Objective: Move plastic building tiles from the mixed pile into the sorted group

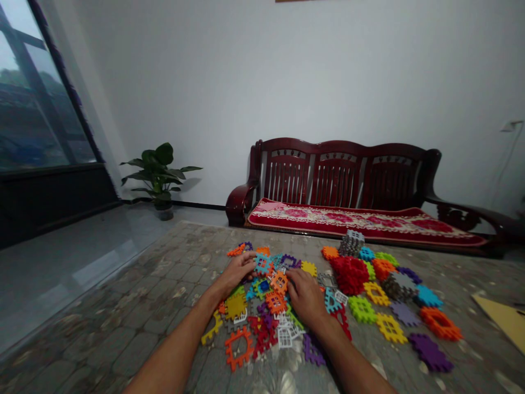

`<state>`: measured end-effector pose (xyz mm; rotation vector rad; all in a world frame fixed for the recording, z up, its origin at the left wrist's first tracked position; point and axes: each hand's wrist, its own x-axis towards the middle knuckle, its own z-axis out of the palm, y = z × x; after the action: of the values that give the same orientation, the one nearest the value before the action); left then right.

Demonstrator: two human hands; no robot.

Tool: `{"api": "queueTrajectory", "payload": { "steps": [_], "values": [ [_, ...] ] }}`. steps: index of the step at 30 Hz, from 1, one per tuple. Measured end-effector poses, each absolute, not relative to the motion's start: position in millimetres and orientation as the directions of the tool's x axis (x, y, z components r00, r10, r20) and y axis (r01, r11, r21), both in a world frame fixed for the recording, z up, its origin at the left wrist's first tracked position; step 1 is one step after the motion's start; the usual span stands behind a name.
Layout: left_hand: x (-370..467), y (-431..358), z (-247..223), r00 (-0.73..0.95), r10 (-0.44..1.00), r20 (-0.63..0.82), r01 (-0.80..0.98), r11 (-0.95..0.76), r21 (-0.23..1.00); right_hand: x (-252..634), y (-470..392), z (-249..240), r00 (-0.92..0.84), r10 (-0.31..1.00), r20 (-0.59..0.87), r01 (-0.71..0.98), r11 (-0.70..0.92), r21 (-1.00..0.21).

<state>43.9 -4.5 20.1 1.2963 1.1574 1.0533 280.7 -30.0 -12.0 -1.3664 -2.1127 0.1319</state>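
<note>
Fingers of my left hand (241, 268) are closed on the edge of a light-blue toothed interlocking tile (263, 264) with a window grid, at the far side of a mixed heap. My right hand (305, 293) lies over the heap's right side, fingers curled; what is under its fingertips is hidden. Just left of those fingers is an orange window tile (280, 282), with another orange tile (275, 302) below it. Around the hands lie a yellow tile (235, 306), white window frames (285, 335), red pieces (263, 332) and an orange open frame (239, 348).
Right of the heap, tiles are grouped by colour: a red stack (350, 275), a grey stack (351, 242), green (362, 310), yellow (391, 328) and purple (430, 352) ones. A tan board (500, 323) lies far right. Behind stand a wooden bench (336, 175) and a potted plant (158, 175).
</note>
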Motion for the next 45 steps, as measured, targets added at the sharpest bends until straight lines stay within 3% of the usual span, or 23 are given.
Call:
{"api": "queueTrajectory", "payload": {
  "steps": [13, 23, 31, 45],
  "values": [
    [41, 0, 11, 0.154, 0.988, -0.024, 0.058, 0.015, 0.998, 280, -35, -4, -0.273, 0.882, 0.383, 0.797, 0.431, -0.423],
    [43, -2, 14, 0.14, 0.99, -0.032, -0.051, 0.039, 0.998, 280, -31, -12, -0.243, 0.86, 0.449, 0.779, 0.449, -0.437],
    [49, -6, 17, 0.12, 0.992, -0.037, -0.08, 0.047, 0.996, 280, -38, -6, -0.271, 0.721, 0.638, 0.727, 0.587, -0.355],
    [54, -8, 18, 0.158, 0.986, -0.05, -0.014, 0.053, 0.999, 273, -40, -2, -0.447, 0.62, 0.645, 0.605, 0.741, -0.293]
  ]
}}
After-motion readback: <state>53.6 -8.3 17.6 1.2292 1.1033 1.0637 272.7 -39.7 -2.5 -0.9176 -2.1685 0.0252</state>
